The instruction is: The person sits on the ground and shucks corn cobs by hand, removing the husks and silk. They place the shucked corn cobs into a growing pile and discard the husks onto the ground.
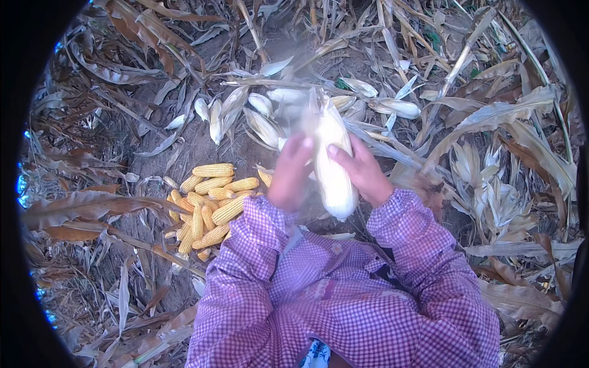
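Observation:
An ear of corn in its pale husk [335, 170] is held upright before me, its torn leafy tip pointing away. My right hand [363, 172] grips its right side, with the thumb across the front of the husk. Beside the ear's upper left is my left hand [294, 170], blurred, so whether its fingers hold a husk leaf cannot be made out. A pile of bare yellow corn cobs [211, 202] lies on the soil left of my left hand. Beyond both hands, several ears in husk [264, 126] are spread on the ground.
Dry corn stalks [460, 64] and fallen leaves cover much of the soil around me. A heap of stripped husks [494, 198] lies at the right. One long brown leaf [92, 207] reaches over the ground towards the cob pile from the left.

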Motion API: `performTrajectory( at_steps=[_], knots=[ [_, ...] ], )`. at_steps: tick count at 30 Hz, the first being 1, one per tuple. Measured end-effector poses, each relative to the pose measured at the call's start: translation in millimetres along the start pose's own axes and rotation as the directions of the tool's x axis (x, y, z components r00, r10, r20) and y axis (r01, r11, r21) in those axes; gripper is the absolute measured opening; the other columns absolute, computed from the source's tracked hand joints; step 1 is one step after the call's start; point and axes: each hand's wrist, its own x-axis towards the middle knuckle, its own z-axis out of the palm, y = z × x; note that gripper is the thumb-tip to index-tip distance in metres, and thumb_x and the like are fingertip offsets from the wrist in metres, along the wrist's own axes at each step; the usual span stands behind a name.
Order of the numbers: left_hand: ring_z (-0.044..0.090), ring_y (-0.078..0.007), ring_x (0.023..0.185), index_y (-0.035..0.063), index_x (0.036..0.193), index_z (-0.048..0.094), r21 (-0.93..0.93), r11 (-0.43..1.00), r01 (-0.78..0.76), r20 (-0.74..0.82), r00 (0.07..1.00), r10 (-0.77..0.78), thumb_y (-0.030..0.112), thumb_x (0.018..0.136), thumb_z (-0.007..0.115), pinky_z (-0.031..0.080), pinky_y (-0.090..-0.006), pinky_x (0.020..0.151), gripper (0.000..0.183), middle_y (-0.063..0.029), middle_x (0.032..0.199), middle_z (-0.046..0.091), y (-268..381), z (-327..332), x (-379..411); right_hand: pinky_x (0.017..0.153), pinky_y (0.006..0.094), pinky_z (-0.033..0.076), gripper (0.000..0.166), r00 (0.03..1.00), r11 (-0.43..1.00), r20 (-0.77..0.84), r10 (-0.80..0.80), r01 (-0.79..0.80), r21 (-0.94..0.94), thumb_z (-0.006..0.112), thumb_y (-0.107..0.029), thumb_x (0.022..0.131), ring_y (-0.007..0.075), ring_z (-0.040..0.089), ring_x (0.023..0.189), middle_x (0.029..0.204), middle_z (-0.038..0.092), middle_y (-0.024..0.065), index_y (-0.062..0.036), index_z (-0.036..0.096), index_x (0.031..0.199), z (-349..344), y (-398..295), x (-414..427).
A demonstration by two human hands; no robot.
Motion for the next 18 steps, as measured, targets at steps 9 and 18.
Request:
performTrajectory(
  at_steps=[9,18],
  knots=[
    [0.051,-0.02,0.118,0.0026,0.141,0.032,0.359,0.924,-0.132,0.318,0.948,0.011,0.008,0.07,0.08,0.041,-0.0358,0.102,0.086,-0.0084,0.127,0.052,-32.3,10.0,-17.3,0.088,0.0275,0.047,0.048,0.953,0.959,-0.149,-0.264,0.243,-0.144,0.056,-0.031,0.097,0.0148,0.058,0.103,0.115,0.061,0.0128,0.0062,0.05,0.127,-12.0,-22.7,-11.7],
    [0.054,-0.0226,0.114,-0.0002,0.137,0.039,0.646,0.665,-0.374,0.306,0.926,0.223,0.015,0.062,0.086,0.042,-0.0336,0.099,0.089,-0.0141,0.124,0.055,-30.1,8.2,-26.0,0.066,0.026,0.051,0.02,0.847,0.78,-0.213,-0.487,0.312,-0.543,0.063,-0.011,0.089,0.0089,0.062,0.076,0.087,0.068,0.0072,0.0043,0.063,0.102,-39.5,-19.5,-11.1]
  ],
)
